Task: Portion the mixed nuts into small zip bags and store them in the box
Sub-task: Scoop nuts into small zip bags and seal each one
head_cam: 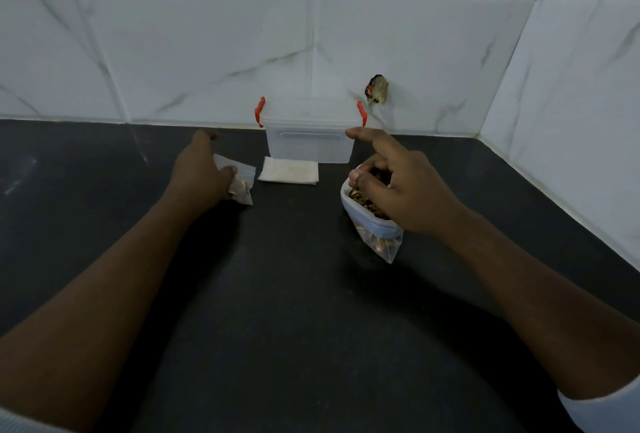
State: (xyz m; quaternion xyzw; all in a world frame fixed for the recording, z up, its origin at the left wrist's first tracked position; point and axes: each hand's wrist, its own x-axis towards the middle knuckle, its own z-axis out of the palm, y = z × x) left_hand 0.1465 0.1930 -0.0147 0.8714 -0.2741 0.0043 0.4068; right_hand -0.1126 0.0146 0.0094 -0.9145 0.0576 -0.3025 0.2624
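A translucent box (310, 141) with red latches and its lid on stands against the tiled wall. In front of it lies a flat stack of empty small zip bags (289, 172). My left hand (201, 173) grips a small zip bag (242, 186) with a few nuts in it, resting on the dark counter, index finger stretched forward. My right hand (398, 186) reaches into the open mouth of the large bag of mixed nuts (381, 233); thumb and curled fingers pinch nuts inside while the index finger points towards the box.
The dark counter (294, 294) runs to white marble-look tiled walls at the back and right. A dark damaged spot (376, 89) marks the wall just right of the box.
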